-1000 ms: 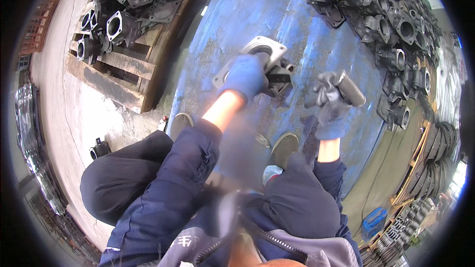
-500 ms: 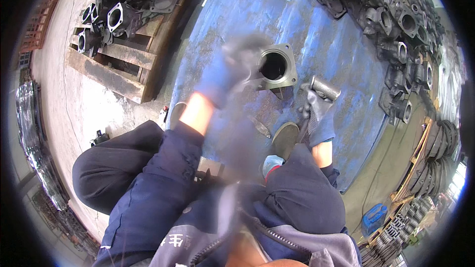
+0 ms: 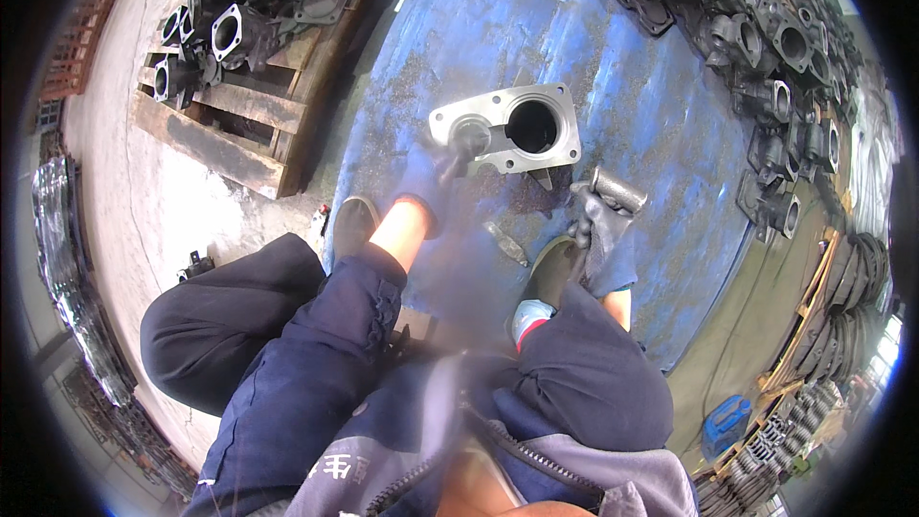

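Observation:
A grey metal casting (image 3: 550,155) rests on the worn blue surface, its flat flange facing up and a large round bore at its right end. My left hand (image 3: 426,177), in a blue and grey glove, is at the casting's left end. Motion smears its fingers, so their grip cannot be made out. My right hand (image 3: 608,235), gloved alike, is closed round the handle of a hammer to the right of the casting. The hammer's cylindrical metal head (image 3: 620,191) sticks out above my fingers. A small elongated grey piece (image 3: 507,244) lies between my hands, nearer to me.
Many dark castings (image 3: 742,38) are heaped along the right side. A wooden pallet (image 3: 211,139) at the far left bears more castings. My shoes (image 3: 354,230) stand on the near part of the blue surface (image 3: 488,19). A blue jug (image 3: 726,426) stands at the lower right.
My left hand has moved down toward me, uncovering the left end of the casting's flange. My right hand and the hammer have shifted slightly left and nearer to me.

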Demonstrator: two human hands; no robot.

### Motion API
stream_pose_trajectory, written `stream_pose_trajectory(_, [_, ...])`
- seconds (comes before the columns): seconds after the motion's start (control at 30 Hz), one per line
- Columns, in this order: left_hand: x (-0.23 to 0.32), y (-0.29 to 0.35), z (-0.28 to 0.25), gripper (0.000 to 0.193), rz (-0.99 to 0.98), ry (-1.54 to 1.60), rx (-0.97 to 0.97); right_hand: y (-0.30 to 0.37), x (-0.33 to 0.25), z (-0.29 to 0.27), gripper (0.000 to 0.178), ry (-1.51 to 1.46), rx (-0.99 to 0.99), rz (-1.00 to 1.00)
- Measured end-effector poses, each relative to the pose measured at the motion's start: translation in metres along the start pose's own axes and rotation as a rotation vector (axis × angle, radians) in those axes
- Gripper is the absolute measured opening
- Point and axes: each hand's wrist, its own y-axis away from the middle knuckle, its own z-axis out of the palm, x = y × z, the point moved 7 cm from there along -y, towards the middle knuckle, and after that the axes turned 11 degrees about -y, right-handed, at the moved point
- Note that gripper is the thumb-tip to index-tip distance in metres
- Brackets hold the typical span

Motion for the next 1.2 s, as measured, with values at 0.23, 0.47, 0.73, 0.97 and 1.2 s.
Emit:
stream_pose_trajectory(0.23, [0.062,0.024,-0.002,0.059,0.661,-1.313,0.363,-0.037,0.032,-0.052,0.012,0.062,0.191,-0.006])
stream_pose_trajectory(0.47, [0.079,0.102,0.135,0.032,1.619,-1.734,0.22,-0.022,0.008,-0.087,0.009,0.765,0.355,-0.432])
stream_pose_trajectory(0.73, [0.078,0.072,0.131,0.045,1.574,-2.101,-0.241,-0.013,-0.013,-0.076,0.007,1.324,0.698,-0.859])
stream_pose_trajectory(0.97, [0.153,0.079,0.114,0.033,1.073,-1.825,-0.289,-0.036,0.002,-0.08,0.019,0.765,0.269,-0.421])
stream_pose_trajectory(1.2, [0.192,0.091,-0.034,0.055,0.735,-1.551,-0.342,-0.083,0.076,-0.036,0.019,-0.007,-0.222,-0.018])
